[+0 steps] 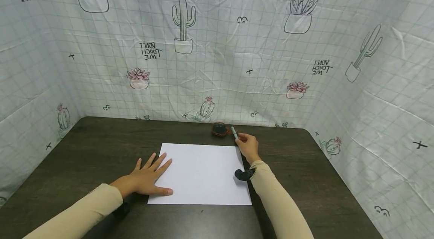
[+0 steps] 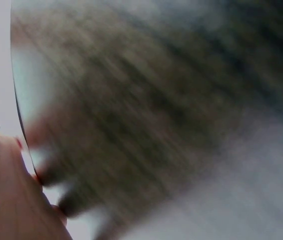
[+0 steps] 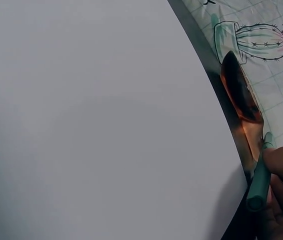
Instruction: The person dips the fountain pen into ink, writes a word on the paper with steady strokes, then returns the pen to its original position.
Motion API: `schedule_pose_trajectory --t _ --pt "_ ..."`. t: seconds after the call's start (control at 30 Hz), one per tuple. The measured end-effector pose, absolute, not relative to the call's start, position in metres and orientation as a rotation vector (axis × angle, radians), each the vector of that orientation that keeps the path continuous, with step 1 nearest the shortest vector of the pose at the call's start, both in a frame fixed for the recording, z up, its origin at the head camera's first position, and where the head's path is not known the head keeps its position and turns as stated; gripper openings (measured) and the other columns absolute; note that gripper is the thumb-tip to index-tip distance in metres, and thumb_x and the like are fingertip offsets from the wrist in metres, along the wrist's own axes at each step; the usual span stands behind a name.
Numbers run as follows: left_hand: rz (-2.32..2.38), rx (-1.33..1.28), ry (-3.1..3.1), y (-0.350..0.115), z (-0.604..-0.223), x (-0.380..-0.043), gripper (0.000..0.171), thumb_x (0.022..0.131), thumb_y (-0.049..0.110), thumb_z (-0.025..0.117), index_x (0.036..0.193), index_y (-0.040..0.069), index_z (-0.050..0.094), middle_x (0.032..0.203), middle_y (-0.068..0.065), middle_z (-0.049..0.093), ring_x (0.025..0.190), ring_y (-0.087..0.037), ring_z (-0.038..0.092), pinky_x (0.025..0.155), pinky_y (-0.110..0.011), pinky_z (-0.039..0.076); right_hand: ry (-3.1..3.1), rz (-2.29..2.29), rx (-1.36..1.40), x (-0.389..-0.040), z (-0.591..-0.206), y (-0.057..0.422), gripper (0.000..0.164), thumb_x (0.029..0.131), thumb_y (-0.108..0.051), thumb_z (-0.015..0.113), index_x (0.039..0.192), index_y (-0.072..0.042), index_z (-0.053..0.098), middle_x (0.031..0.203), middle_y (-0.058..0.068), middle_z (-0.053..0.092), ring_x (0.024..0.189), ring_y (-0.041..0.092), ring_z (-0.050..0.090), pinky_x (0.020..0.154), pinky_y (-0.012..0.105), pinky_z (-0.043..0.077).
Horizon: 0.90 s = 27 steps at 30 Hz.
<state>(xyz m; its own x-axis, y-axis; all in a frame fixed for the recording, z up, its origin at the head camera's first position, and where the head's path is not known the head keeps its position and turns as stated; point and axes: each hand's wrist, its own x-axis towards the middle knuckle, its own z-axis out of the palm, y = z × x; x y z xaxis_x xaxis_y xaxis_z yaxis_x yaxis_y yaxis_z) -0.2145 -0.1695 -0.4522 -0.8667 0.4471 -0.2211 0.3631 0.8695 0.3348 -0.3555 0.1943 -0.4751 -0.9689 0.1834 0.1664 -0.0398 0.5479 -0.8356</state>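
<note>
I had the right hand pinching the pen by the far right corner of the paper, pen's long axis pointing mostly forward. The left hand (fingers spread) lay farther off, across the left edge.

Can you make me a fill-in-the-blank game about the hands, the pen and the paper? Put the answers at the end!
1. The right hand holds a pen whose colour is ____.
2. The other hand has its fingers spread on the paper, and it is the ____ hand.
3. On the dark table, the colour of the paper is ____.

Missing words: green; left; white.
</note>
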Motion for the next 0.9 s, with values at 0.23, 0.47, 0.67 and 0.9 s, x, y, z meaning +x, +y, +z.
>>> schedule_pose_trajectory --t 0.23,0.47,0.67,0.9 --pt "0.411 0.605 2.751 -0.170 -0.451 -0.214 0.102 0.078 0.076 0.054 0.155 0.019 0.017 0.162 -0.011 0.003 0.145 -0.044 -0.002 0.102 -0.075 -0.004 -2.564 1.362 -0.104 -0.355 -0.470 0.195 0.029 0.087 -0.006 0.067 0.116 0.000 0.068 0.102 0.016 0.070 0.096 0.030 0.066 0.077 0.036 0.053" --pt "0.421 0.605 2.744 -0.170 -0.452 -0.215 0.103 0.078 0.076 0.053 0.155 0.018 0.017 0.161 -0.011 0.003 0.145 -0.045 -0.001 0.101 -0.075 -0.005 -2.568 1.494 -0.051 -0.354 -0.467 0.196 0.039 0.089 -0.002 0.062 0.128 -0.003 0.060 0.104 0.018 0.069 0.093 0.025 0.065 0.071 0.030 0.052" --pt "0.413 0.595 2.749 -0.171 -0.456 -0.216 0.103 0.078 0.077 0.052 0.155 0.020 0.016 0.162 -0.009 0.002 0.145 -0.043 -0.002 0.102 -0.074 -0.005 -2.540 1.673 0.055 -0.352 -0.463 0.197 0.054 0.088 0.001 0.060 0.140 -0.008 0.049 0.103 0.018 0.066 0.073 0.016 0.060 0.067 0.030 0.052" --pt "0.410 0.599 2.753 -0.171 -0.456 -0.216 0.103 0.078 0.077 0.052 0.155 0.020 0.016 0.162 -0.010 0.002 0.145 -0.044 -0.002 0.102 -0.074 -0.005 -2.479 1.861 0.130 -0.351 -0.460 0.198 0.057 0.090 0.004 0.056 0.143 -0.017 0.048 0.100 0.012 0.057 0.078 0.015 0.057 0.070 0.031 0.055"
